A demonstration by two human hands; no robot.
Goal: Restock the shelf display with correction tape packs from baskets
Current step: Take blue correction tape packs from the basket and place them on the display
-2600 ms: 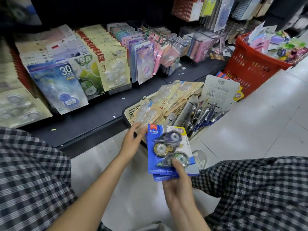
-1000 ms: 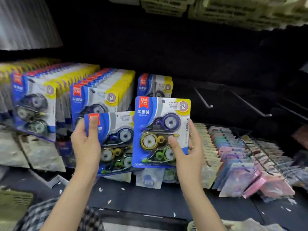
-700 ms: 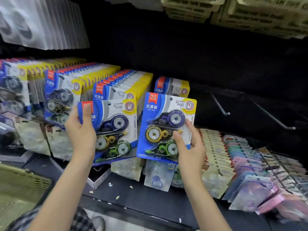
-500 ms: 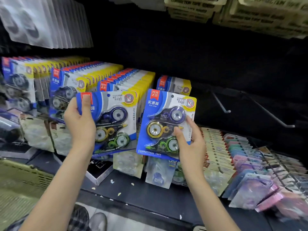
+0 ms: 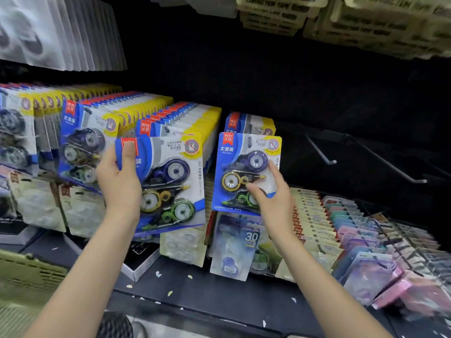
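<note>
My left hand (image 5: 119, 189) grips a blue three-roll correction tape pack (image 5: 170, 181) by its left edge, thumb across the front, in front of the full hanging rows (image 5: 151, 111). A second identical pack (image 5: 241, 164) hangs to the right, just ahead of one other pack (image 5: 251, 123) on the same peg. My right hand (image 5: 273, 203) is in front of that second pack, its straight index finger and thumb touching the blisters, not wrapped round it.
Two bare metal pegs (image 5: 322, 154) (image 5: 390, 167) stick out right of the hung pack. Below, a black shelf (image 5: 219, 296) carries cream and pastel packs (image 5: 366, 240). An olive basket (image 5: 29, 276) sits at the lower left. More stock hangs overhead.
My right hand has released its grip on the right pack, which now hangs on the peg; the fingers only touch its front. The left hand still holds its pack, slightly closer to the rows.
</note>
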